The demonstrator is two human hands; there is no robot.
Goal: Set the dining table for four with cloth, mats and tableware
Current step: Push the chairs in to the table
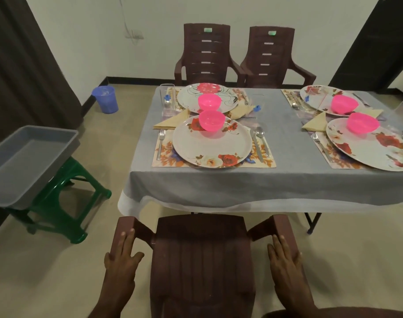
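The brown chair [202, 260] stands at the near long side of the table, its seat facing the grey tablecloth [195, 184], with the left hand [122, 260] lying flat on its left armrest and the right hand [285, 260] flat on its right armrest, fingers straight and pointing toward the table, gripping nothing. Ahead, the cloth-covered table runs left to right, and the nearest place mat [168, 159] lies lengthwise along that edge, bearing a floral plate [209, 148], a pink bowl [211, 120], a fork [160, 143] and a spoon [261, 134], both pointing away from the chair. Left of the table a grey tray [23, 161] rests tilted on a green stool [62, 203].
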